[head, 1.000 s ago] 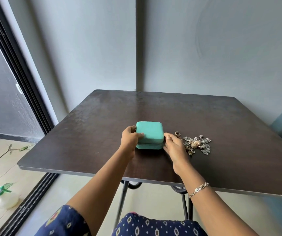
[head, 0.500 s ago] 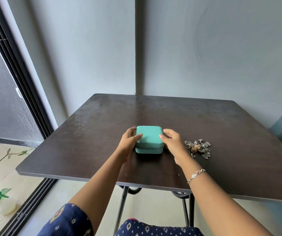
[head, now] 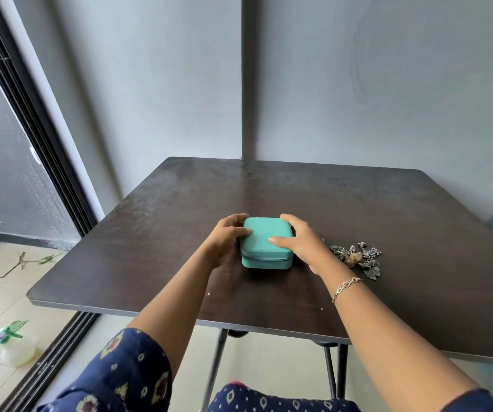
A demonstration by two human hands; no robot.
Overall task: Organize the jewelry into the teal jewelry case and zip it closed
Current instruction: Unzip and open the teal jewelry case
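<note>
The teal jewelry case sits flat on the dark wooden tabletop, closer to the near edge than the far one and roughly midway between the left and right edges. Its lid is down, and the zipper seam runs along the side facing the person. Both hands clasp it from opposite sides. The left hand wraps the case's left side, with fingers curled round the far left corner and the thumb lying on the lid. The right hand covers the right side, with fingers bent over the far right corner and the thumb stretched across the lid's near part. A thin chain bracelet circles the right wrist. Toward the right edge, just beyond the right hand and apart from the case, a tangled pile of silver and gold jewelry lies loose on the tabletop. Beyond the left edge, a spray bottle lies on the tiled floor.
</note>
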